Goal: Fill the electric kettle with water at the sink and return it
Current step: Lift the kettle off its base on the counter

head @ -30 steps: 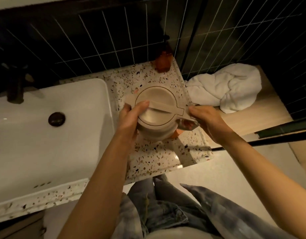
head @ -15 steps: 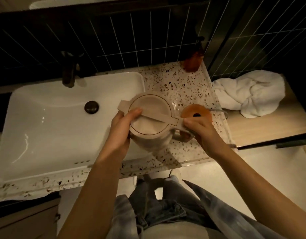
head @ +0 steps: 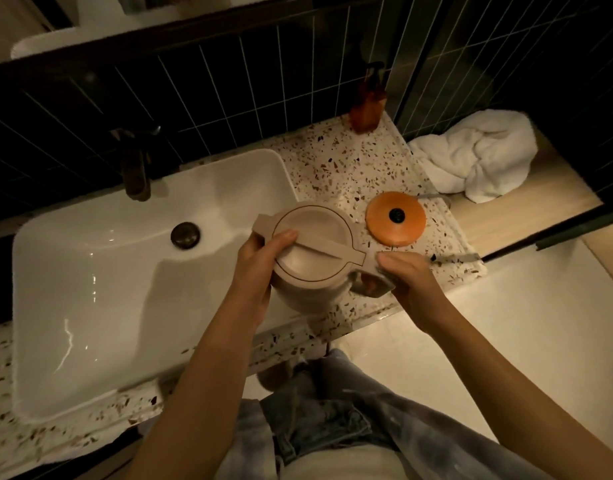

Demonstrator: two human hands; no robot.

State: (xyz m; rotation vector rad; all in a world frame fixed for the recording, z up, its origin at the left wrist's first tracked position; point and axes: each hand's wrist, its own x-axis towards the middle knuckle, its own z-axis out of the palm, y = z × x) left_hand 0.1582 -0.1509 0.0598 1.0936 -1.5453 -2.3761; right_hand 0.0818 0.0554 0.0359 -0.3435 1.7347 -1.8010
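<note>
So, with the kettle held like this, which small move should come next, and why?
Probably open the lid. The kettle is already off its orange base and at the right edge of the sink, with the right hand on the handle and the left hand on the body, thumb on the lid. The lid is shut, so no water can enter yet.

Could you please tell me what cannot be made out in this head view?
- Water level in the beige electric kettle: closed lid hides it.
- Kettle handle: right hand covers most of it.
- Dark faucet spout: lost in shadow.
- Amber pump bottle label: too dim and small.
</note>
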